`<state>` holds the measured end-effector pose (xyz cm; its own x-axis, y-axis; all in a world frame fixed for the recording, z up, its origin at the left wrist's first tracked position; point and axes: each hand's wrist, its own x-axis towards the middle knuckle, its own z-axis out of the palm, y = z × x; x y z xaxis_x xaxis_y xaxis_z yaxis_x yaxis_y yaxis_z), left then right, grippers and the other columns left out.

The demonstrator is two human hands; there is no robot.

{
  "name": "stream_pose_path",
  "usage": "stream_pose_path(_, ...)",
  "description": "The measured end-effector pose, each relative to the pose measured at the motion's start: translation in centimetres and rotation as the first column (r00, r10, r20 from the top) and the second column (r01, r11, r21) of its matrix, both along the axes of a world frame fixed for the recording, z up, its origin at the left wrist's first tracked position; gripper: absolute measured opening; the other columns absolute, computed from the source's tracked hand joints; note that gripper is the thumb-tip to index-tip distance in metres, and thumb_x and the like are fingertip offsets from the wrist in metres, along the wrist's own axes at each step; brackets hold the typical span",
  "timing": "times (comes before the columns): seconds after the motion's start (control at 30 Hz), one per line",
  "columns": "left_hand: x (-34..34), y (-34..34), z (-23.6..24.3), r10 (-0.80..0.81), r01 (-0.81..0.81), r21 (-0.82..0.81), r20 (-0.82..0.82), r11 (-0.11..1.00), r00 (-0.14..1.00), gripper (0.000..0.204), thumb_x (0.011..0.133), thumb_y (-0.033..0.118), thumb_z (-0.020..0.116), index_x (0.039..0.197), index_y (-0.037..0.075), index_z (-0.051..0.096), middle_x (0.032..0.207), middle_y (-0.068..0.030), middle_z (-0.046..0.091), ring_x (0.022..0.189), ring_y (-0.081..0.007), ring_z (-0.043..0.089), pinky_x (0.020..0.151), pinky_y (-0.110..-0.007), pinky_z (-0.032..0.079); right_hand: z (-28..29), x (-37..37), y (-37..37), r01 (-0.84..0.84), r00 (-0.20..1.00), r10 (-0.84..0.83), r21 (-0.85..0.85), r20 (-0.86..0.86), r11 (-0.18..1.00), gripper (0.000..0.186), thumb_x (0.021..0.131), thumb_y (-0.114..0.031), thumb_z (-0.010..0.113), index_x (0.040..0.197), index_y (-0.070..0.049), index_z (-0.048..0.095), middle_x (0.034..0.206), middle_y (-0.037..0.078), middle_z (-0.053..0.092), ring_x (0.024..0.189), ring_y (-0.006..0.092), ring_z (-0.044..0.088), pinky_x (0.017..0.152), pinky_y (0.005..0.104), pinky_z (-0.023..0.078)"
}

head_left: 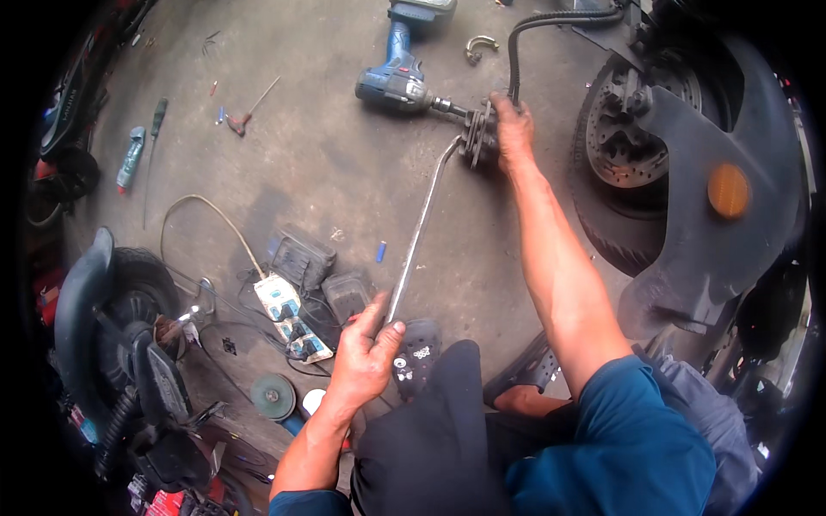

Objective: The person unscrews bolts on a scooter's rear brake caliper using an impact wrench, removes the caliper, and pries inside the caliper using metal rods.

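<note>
Right hand [514, 129] is clamped down on the brake caliper [478, 135], which sits on the concrete floor [335, 163] just left of the scooter's front wheel [621, 146], with its black hose [525, 39] curving up toward the bike. The left hand [366, 357] has its fingers wrapped around the near end of a long bent steel bar [419, 230], and the far end of that bar sits against the caliper, so it looks like a pry or lever job on the caliper body. A blue cordless impact wrench [400, 77] lies on the floor with its nose touching the caliper from the far side. If you're doing this step, my take is that the whole trick is keeping the caliper pinned flat with your weight over it, because a bar that long gives loads of leverage and the part will want to skate across the concrete. Pull slow and steady at the handle end rather than jerking, and keep the tip seated square so it can't pop out toward your holding fingers. I'd also watch the hose so it doesn't get kinked or yanked. There's a white power strip [291, 316] and a grinding disc [273, 396] down near the left hand, so mind the swing of the bar.
</note>
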<state>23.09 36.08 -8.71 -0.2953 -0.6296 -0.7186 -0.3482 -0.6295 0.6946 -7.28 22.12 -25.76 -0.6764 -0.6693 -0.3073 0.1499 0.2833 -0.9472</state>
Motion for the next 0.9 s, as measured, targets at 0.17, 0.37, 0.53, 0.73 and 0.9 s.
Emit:
stream_pose_path(0.17, -1.1, 0.2, -1.2, -0.005, 0.0, -0.119, -0.038, 0.993, 0.999, 0.047, 0.09, 0.013, 0.06, 0.13, -0.006, 0.045, 0.072, 0.0016, 0.052, 0.054, -0.0044, 0.042, 0.047, -0.021, 0.035, 0.5, 0.3, 0.0, 0.059, 0.997, -0.058, -0.013, 0.054, 0.998, 0.042, 0.077, -0.034, 0.068, 0.101, -0.001, 0.06, 0.094, 0.01, 0.064, 0.081, 0.0169, 0.058, 0.073, 0.0305, 0.047)
stream_pose_path(0.37, -1.0, -0.3, -0.3, -0.003, 0.002, -0.081, -0.02, 0.997, 1.0, 0.044, 0.09, 0.012, 0.059, 0.127, -0.008, 0.048, 0.077, -0.0004, 0.053, 0.066, -0.0065, 0.047, 0.058, -0.022, 0.039, 2.4, 1.7, 0.2, 0.089, 0.996, -0.089, 0.009, 0.012, 0.996, 0.067, 0.075, -0.038, 0.07, 0.118, 0.009, 0.051, 0.109, 0.016, 0.06, 0.1, 0.0227, 0.054, 0.088, 0.0342, 0.043)
stream_pose_path(0.53, -1.0, 0.4, -1.1, -0.026, 0.021, -0.11, -0.041, 0.994, 0.999, 0.042, 0.09, 0.012, 0.058, 0.126, -0.008, 0.049, 0.079, -0.001, 0.055, 0.07, -0.0071, 0.048, 0.063, -0.023, 0.041, 1.7, 2.0, 0.1, 0.137, 0.991, -0.137, -0.023, -0.01, 0.99, 0.061, 0.076, -0.036, 0.07, 0.114, 0.008, 0.05, 0.104, 0.015, 0.06, 0.091, 0.0209, 0.055, 0.08, 0.0331, 0.045)
stream_pose_path(0.73, -1.4, 0.9, -0.8, 0.048, -0.047, 0.036, -0.037, 0.998, 0.998, 0.045, 0.091, 0.013, 0.057, 0.128, -0.01, 0.046, 0.107, -0.0149, 0.063, 0.094, -0.0139, 0.056, 0.082, -0.026, 0.046, 1.4, 1.3, 0.4, 0.07, 0.997, -0.071, 0.014, 0.013, 0.997, 0.076, 0.075, -0.041, 0.071, 0.123, 0.012, 0.045, 0.112, 0.017, 0.058, 0.102, 0.0242, 0.053, 0.09, 0.0354, 0.042)
stream_pose_path(0.9, -1.2, 1.1, -0.8, 0.124, -0.12, 0.06, -0.063, 0.991, 0.99, 0.044, 0.09, 0.012, 0.058, 0.126, -0.011, 0.047, 0.1, -0.0113, 0.063, 0.089, -0.0119, 0.056, 0.078, -0.025, 0.046, 2.1, 2.0, 0.4, 0.054, 0.998, -0.054, 0.033, -0.01, 0.998, 0.066, 0.075, -0.04, 0.07, 0.116, 0.008, 0.051, 0.108, 0.015, 0.058, 0.097, 0.0224, 0.054, 0.085, 0.0355, 0.044)
